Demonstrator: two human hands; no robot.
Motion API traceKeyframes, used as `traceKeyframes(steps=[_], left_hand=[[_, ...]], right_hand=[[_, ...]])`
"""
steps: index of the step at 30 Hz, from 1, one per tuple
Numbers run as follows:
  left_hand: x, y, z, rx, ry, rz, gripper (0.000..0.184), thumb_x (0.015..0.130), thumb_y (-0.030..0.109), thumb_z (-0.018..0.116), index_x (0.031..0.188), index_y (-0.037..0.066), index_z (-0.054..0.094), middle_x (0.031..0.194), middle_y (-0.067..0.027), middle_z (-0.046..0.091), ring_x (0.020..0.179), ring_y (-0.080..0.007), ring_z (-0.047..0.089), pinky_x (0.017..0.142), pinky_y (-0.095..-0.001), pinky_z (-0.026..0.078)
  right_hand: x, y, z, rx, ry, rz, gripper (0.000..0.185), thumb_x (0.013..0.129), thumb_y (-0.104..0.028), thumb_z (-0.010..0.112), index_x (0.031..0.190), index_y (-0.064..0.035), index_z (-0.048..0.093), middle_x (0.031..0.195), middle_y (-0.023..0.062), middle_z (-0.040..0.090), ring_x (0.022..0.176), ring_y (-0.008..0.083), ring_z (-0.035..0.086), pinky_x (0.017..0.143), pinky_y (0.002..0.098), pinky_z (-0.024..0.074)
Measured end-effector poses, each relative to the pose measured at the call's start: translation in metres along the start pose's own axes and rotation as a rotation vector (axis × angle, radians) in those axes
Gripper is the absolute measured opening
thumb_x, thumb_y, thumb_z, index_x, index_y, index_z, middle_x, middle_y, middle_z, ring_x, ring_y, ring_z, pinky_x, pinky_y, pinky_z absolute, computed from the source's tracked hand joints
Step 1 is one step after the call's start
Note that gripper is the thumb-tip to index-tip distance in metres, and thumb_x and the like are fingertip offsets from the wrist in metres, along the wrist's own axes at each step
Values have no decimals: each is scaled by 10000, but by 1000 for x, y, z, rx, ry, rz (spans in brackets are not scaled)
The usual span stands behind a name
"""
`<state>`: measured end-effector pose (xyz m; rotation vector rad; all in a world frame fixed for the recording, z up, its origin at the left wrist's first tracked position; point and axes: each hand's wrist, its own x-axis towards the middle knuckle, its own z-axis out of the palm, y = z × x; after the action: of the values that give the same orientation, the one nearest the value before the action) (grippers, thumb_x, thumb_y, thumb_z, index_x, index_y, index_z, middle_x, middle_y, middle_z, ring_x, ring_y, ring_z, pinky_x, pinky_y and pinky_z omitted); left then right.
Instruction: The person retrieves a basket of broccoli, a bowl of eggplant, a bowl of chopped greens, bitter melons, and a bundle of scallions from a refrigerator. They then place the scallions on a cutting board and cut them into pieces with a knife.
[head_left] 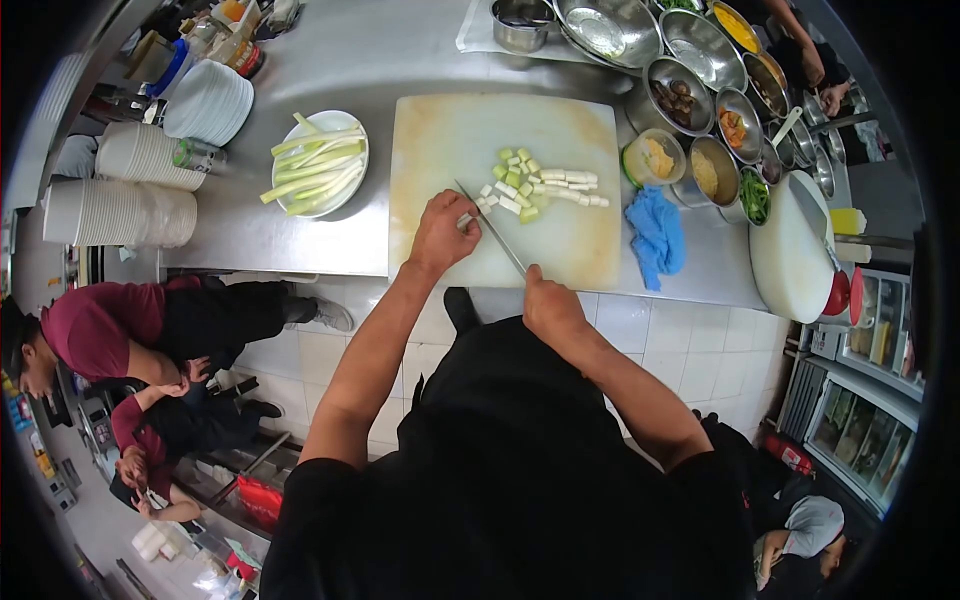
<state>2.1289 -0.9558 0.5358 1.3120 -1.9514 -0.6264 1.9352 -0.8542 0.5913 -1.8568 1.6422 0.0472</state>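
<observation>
On the white cutting board (440, 130), my right hand (553, 308) is closed round the handle of a knife (500, 240), whose blade points up and left. My left hand (445, 232) has its fingers curled beside the knife tip; what they hold, if anything, is hidden. Short cut green and white stalk pieces (512, 183) lie just right of the blade. Longer white stalks (570, 187), cut across, lie further right on the board. A white plate (348, 122) left of the board bears long pale green stalks (315, 168).
A blue cloth (655, 238) lies right of the board. Metal bowls (708, 50) of ingredients fill the upper right, above a round white block (795, 245). Stacked white bowls (120, 212) stand at left. Other people (120, 325) are at the left, lower right and upper right.
</observation>
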Motion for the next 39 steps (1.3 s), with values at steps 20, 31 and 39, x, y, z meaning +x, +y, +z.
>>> traceKeyframes(steps=[20, 31, 39], left_hand=[[-11, 22, -30, 35, 75, 30, 179, 652, 46, 674, 819, 29, 614, 843, -129, 597, 839, -331, 588, 762, -384, 499], [-20, 10, -36, -5, 7, -37, 210, 639, 38, 661, 845, 52, 624, 914, -127, 580, 888, -323, 556, 786, -394, 477], [-37, -10, -30, 127, 57, -1, 171, 645, 40, 665, 809, 60, 621, 877, -114, 579, 871, -310, 560, 781, -382, 478]], right_hand=[[-15, -15, -32, -36, 73, -103, 125, 820, -32, 469, 927, 31, 477, 736, 241, 645, 712, 391, 660, 644, 475, 531], [-4, -21, -15, -18, 0, -85, 134, 846, -36, 446, 949, 37, 489, 770, 234, 656, 722, 389, 660, 678, 473, 530], [1, -26, 13, 33, -39, -111, 247, 761, -1, 526, 995, 52, 467, 748, 246, 639, 723, 410, 647, 657, 484, 516]])
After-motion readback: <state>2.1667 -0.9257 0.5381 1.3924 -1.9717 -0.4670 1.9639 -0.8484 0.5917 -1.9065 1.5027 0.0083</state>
